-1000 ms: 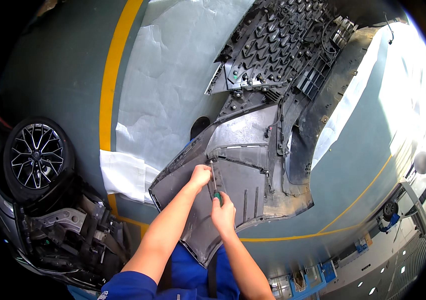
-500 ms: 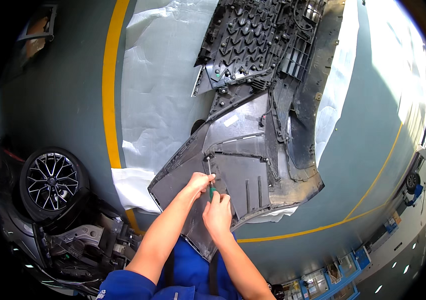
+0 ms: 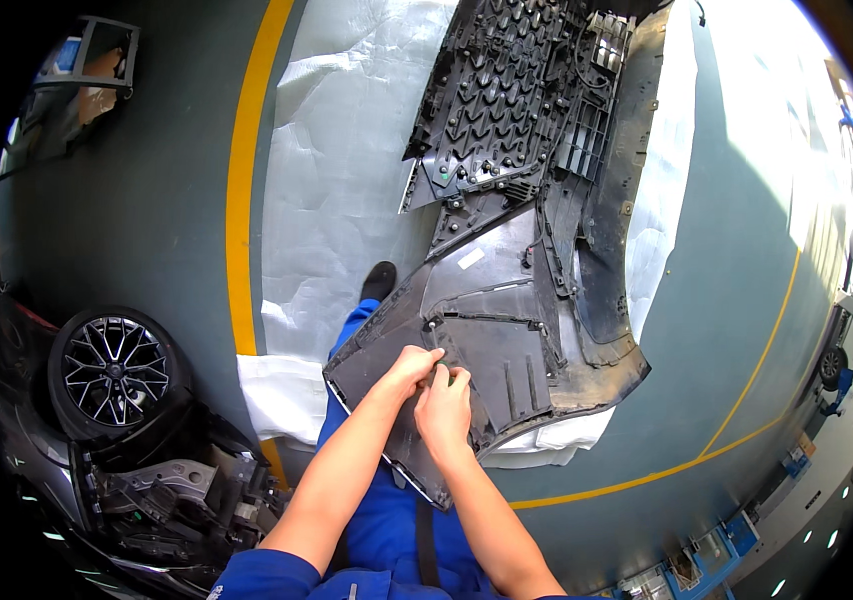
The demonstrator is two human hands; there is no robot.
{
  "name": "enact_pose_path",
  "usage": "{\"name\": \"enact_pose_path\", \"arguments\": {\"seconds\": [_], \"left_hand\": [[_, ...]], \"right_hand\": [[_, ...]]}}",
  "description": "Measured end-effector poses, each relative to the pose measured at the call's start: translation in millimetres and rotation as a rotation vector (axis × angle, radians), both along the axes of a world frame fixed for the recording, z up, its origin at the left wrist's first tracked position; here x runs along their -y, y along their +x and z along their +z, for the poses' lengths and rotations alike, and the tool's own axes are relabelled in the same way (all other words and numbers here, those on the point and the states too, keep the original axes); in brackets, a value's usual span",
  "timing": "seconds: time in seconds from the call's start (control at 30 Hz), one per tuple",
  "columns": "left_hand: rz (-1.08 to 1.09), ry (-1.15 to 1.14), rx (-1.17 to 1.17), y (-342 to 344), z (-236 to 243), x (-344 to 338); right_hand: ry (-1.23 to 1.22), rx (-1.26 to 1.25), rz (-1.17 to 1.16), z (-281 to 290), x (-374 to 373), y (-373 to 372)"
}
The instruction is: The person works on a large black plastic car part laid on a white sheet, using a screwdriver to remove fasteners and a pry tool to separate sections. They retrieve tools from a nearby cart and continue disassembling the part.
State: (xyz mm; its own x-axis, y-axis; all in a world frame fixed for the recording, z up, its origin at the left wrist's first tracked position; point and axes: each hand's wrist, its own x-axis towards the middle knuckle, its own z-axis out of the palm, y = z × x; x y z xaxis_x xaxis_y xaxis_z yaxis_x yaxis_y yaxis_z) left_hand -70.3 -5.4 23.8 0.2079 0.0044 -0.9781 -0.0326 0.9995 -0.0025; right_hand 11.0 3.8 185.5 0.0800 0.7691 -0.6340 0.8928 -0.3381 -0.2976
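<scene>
A large black plastic bumper (image 3: 477, 380), lying inner side up, reaches from my body far up the view, with a honeycomb-like grille section (image 3: 502, 100) at its upper end. My left hand (image 3: 415, 368) is closed at the green-handled screwdriver (image 3: 443, 360), near its shaft. Just below, my right hand (image 3: 443, 410) grips the handle, mostly covering it. Both hands are over a ribbed panel of the bumper; where the tool's tip meets it is too small to make out.
White sheeting (image 3: 337, 160) lies under the bumper, beside a yellow floor line (image 3: 242, 240). My shoe (image 3: 379, 280) shows past the bumper's left edge. At lower left stands a dark car body (image 3: 167, 480) with a wheel (image 3: 117, 370). A lift (image 3: 852, 315) is at far right.
My hands have come closer together on the screwdriver, hiding more of it. The view has shifted, and my shoe and blue trouser leg now show at the left of the bumper.
</scene>
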Motion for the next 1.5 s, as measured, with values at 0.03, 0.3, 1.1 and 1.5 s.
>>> {"name": "enact_pose_path", "arguments": {"seconds": [0.03, 0.3, 1.1, 1.5], "left_hand": [[-0.167, 0.140, -0.112, -2, 3, -4], [-0.429, 0.659, -0.585, -121, 95, -55], [-0.421, 0.100, -0.112, -196, 82, 11], [-0.437, 0.093, -0.096, -197, 96, 3]], "right_hand": [[-0.015, 0.016, -0.009, -4, 1, -3], [-0.330, -0.376, -1.296, -46, 17, 10], [0.267, 0.212, -0.476, -53, 13, -36], [0.212, 0.280, -0.064, -34, 16, -51]]}}
